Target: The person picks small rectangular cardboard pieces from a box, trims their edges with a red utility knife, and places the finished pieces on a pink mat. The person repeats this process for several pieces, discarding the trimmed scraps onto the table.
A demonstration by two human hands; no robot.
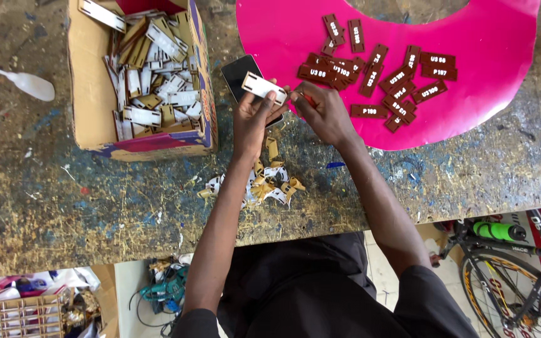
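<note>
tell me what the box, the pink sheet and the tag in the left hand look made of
Box: corrugated cardboard, matte brown inside, printed outside. Pink sheet: looks like smooth, slightly glossy plastic or acrylic, cleanly cut edge. Tag in the left hand: flat rigid piece, white film-covered face, probably laser-cut acrylic or board.

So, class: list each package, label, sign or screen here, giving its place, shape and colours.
Cardboard box: upper left, open, brown, full of covered tags.
Tag: in left hand, white rectangle.
Dark red tags: scattered on pink sheet, white lettering.
Phone: beside box, dark screen.
</note>
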